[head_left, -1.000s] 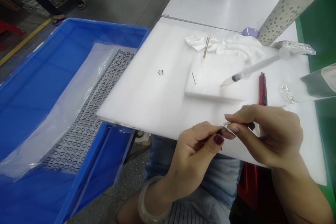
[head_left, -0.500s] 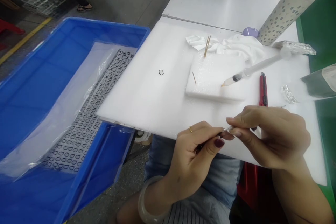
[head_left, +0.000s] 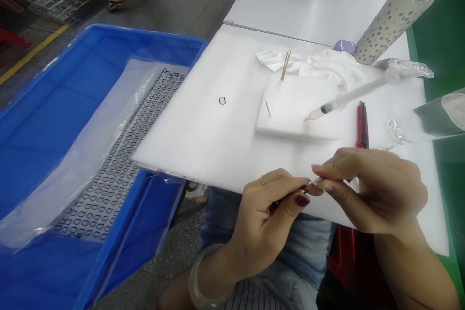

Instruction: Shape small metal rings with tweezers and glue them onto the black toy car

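Over the near edge of the white foam board (head_left: pixel 203 145), my two hands meet fingertip to fingertip. My left hand (head_left: pixel 271 223) is closed in a pinch on a small dark piece (head_left: pixel 304 188), mostly hidden by the fingers. My right hand (head_left: pixel 378 189) pinches a thin pale tool (head_left: pixel 315 181) whose tip reaches the dark piece; its kind cannot be made out. Beyond them lies a foam block (head_left: pixel 290 106) with toothpicks (head_left: pixel 286 65) stuck in it and a syringe (head_left: pixel 337 101) resting its tip on top. A small black-outlined ring (head_left: pixel 222 100) lies on the board.
At left, a blue bin (head_left: pixel 87 38) holds a sheet with rows of black-outlined rings (head_left: pixel 119 169). A red utility knife (head_left: pixel 362 126), white cloth (head_left: pixel 327 65), dotted bottle (head_left: pixel 394 22), purple object (head_left: pixel 344 46) and clear cup (head_left: pixel 441 114) stand or lie to the right.
Both hands hold nearly the same pose, with the thin tool's tip still at the dark piece. The view shifts slightly. In the background, a walking person's legs have moved.
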A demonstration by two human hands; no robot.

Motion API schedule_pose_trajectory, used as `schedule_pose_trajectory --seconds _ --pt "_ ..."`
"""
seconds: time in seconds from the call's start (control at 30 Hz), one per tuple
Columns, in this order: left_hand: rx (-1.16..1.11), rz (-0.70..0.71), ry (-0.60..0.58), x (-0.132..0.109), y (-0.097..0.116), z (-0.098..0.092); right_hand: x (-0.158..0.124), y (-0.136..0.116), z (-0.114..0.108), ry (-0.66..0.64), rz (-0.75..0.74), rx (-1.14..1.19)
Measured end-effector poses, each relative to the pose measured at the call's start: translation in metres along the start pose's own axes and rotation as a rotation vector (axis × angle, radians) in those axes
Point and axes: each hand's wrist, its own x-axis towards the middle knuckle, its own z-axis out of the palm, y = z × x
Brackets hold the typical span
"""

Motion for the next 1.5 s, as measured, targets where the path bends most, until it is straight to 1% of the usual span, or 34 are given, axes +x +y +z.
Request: schedule_pose_trajectory --seconds 0.3,0.5,0.9,1.1,1.37,1.43,1.5 --pt "0.004 0.031 0.002 -0.0002 -0.001 -0.0002 -0.0024 0.001 -0.0011 -0.015 -0.012 0.01" --pt "0.007 0.144 -0.019 0.0016 -0.0043 -0.0007 -0.0053 0.0019 -0.0012 -0.006 -0.027 0.032" --pt "0.034 0.152 -0.012 0.0018 -0.0027 -0.0011 -0.0054 0.002 -0.0016 -0.017 -0.03 0.002" --pt "0.084 0.14 -0.011 0.0005 0.0001 -0.0017 -0.0054 0.0004 -0.0026 -0.037 -0.042 -0.04" --pt "0.043 0.109 -0.02 -0.0002 -0.0009 -0.0035 -0.0027 -0.0001 0.001 0.018 -0.131 -0.148" --pt "0.032 0.098 -0.018 -0.0002 -0.0011 -0.0031 -0.0032 0.0014 0.0003 0.051 -0.108 -0.149" --pt "0.023 0.09 -0.011 0.0 -0.0007 -0.0025 -0.0052 0.0038 -0.0005 0.118 -0.061 -0.153"
